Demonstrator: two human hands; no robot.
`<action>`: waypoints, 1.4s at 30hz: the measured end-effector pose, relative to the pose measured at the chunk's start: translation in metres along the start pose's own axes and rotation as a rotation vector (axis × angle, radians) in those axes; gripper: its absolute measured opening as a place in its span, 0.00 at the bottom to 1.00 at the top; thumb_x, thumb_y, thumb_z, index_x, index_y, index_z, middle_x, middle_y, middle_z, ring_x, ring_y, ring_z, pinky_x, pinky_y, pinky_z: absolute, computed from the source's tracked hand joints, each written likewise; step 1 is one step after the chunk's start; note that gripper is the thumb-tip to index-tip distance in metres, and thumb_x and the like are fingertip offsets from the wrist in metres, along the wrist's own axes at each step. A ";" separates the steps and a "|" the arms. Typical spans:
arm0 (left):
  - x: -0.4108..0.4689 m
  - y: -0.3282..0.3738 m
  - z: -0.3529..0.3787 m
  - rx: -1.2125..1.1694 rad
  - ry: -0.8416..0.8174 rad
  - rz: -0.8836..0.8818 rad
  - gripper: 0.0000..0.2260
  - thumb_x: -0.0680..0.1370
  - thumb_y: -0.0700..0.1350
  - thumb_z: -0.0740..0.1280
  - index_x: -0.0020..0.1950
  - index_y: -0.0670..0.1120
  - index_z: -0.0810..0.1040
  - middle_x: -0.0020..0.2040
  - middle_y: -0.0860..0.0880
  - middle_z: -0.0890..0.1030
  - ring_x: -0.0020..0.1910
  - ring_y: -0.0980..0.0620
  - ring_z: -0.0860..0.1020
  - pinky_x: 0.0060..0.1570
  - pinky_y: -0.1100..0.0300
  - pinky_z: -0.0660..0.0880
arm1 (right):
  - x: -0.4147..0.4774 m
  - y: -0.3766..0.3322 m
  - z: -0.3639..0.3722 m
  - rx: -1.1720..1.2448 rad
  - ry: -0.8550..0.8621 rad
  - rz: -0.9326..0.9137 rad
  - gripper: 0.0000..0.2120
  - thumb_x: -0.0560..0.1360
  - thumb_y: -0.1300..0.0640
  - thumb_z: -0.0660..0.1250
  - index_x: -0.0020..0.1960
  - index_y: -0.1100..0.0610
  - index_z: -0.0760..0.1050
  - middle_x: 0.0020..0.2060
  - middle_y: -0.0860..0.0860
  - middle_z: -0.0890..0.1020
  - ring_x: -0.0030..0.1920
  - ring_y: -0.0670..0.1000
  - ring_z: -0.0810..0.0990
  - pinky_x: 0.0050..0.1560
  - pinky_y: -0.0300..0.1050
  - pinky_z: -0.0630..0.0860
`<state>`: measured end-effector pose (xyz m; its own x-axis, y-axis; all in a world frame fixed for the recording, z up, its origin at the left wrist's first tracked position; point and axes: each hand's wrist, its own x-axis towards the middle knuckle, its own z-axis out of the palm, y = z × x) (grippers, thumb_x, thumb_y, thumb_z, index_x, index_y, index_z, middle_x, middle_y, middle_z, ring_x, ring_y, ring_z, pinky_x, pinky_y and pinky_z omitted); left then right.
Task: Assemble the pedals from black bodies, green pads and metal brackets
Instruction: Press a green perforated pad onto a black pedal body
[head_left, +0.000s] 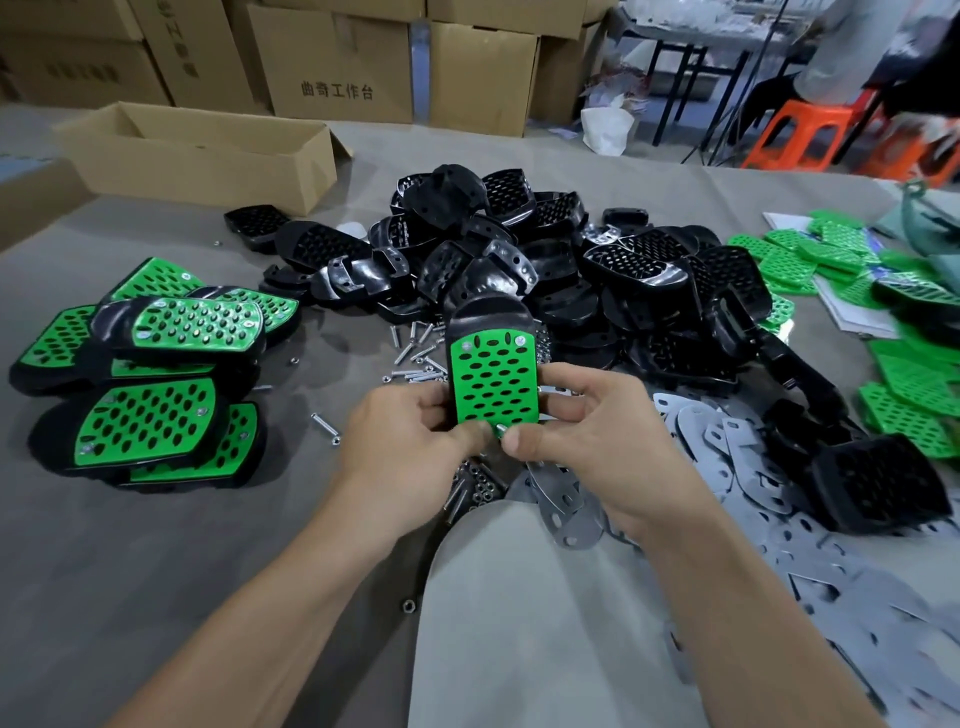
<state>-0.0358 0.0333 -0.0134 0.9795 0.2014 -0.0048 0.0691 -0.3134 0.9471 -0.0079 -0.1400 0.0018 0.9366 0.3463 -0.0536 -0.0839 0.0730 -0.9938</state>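
Screws (519, 341) sit in the far corners of the perforated green pad (491, 379) laid on a black plastic pedal body (488, 314). The left hand (410, 436) and right hand (587, 441) each grip a side, thumbs meeting at its near edge, probably steadying a small silver bolt (500, 430) there. The pedal hangs between them, above flat grey metal brackets (565, 501).

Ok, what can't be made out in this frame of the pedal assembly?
Head view only.
Underside of the held pedal: hidden by its green face, the left hand and the right hand; any bracket there unseen.
Lower screw: mostly covered by thumbs.
Green pads at right: blurred, cut off by the edge.
Metal brackets lower right: blurred.
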 end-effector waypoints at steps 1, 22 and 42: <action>0.000 -0.001 -0.002 -0.006 -0.003 -0.016 0.15 0.73 0.39 0.77 0.43 0.61 0.84 0.42 0.60 0.87 0.43 0.59 0.86 0.54 0.48 0.82 | 0.001 0.001 0.000 -0.012 -0.004 0.002 0.23 0.67 0.74 0.77 0.58 0.57 0.82 0.49 0.57 0.88 0.46 0.59 0.88 0.46 0.45 0.83; -0.002 -0.006 0.001 -0.156 -0.008 -0.064 0.17 0.76 0.34 0.74 0.43 0.58 0.88 0.39 0.49 0.88 0.32 0.48 0.86 0.32 0.57 0.82 | 0.004 -0.001 -0.007 0.011 -0.028 0.122 0.19 0.70 0.69 0.77 0.59 0.60 0.80 0.47 0.59 0.88 0.44 0.60 0.85 0.49 0.51 0.85; -0.004 0.003 -0.006 -0.235 -0.184 0.129 0.19 0.67 0.59 0.78 0.57 0.59 0.85 0.54 0.53 0.87 0.52 0.52 0.86 0.47 0.57 0.82 | -0.001 -0.006 -0.014 0.056 -0.098 0.045 0.27 0.66 0.62 0.79 0.64 0.60 0.80 0.53 0.56 0.87 0.51 0.55 0.87 0.46 0.40 0.82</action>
<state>-0.0408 0.0374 -0.0085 0.9965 -0.0038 0.0830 -0.0829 -0.0983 0.9917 -0.0038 -0.1537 0.0067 0.8938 0.4403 -0.0854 -0.1466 0.1069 -0.9834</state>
